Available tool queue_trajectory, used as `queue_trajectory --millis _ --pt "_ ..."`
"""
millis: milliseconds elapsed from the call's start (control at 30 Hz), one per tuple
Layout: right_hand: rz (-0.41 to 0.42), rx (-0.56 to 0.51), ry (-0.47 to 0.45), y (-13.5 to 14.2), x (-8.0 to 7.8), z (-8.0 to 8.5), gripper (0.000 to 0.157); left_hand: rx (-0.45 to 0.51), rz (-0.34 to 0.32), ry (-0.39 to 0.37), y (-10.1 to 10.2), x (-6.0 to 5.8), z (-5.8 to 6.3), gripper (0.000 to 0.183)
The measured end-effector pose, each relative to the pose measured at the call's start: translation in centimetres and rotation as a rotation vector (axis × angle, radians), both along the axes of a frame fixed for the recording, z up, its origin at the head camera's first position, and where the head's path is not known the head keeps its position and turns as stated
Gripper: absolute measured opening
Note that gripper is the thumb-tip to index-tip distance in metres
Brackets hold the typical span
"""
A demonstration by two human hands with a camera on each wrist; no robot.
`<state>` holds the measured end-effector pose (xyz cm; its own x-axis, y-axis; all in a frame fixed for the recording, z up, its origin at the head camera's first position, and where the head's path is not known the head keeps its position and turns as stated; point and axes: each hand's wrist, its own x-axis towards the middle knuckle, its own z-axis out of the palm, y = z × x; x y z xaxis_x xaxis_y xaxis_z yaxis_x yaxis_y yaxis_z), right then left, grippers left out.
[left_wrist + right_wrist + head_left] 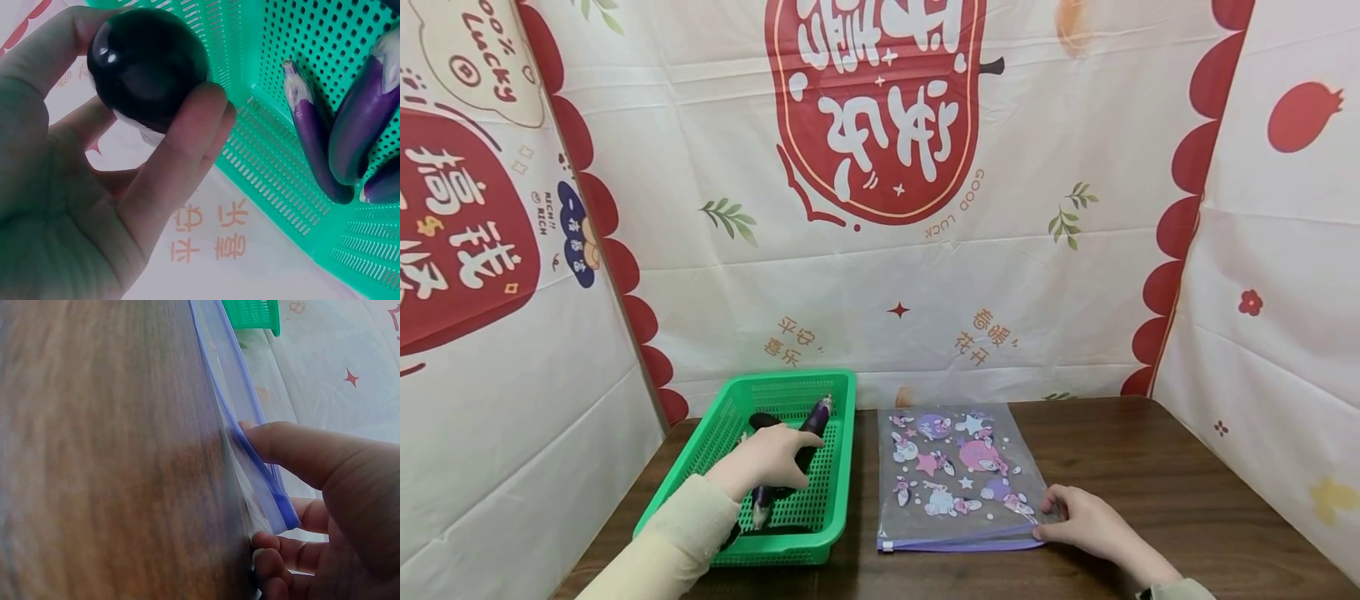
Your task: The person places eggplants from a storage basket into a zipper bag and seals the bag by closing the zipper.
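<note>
My left hand (767,458) is over the green basket (847,475), its thumb and fingers curled round an eggplant (150,69) whose dark, glossy rounded end faces the left wrist camera. Other purple eggplants (362,125) lie in the basket. On the right, a clear zip bag (936,517) printed with pink and purple cartoon figures lies flat on the table. My right hand (1086,525) pinches its front right corner, thumb on top of the purple zipper strip (250,447) and fingers beneath. The white zip slider (888,547) sits at the strip's left end.
The dark wooden table (1097,450) runs back to a white printed cloth (1037,317), which also hangs at both sides. The basket's far end stands close to the back cloth, left of the bag.
</note>
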<state>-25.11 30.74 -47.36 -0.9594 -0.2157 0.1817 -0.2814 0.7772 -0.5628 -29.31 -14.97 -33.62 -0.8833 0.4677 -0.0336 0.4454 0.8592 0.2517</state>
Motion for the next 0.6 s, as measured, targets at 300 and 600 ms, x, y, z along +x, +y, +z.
queue_trajectory --millis 300,600 --pt "-0.003 0.005 0.001 -0.10 -0.03 0.29 0.033 0.020 -0.029 -0.009 0.19 0.34 0.15 0.053" --pt "-0.002 0.007 -0.003 -0.12 -0.04 0.32 0.033 0.021 -0.055 -0.017 0.50 0.49 0.20 0.055"
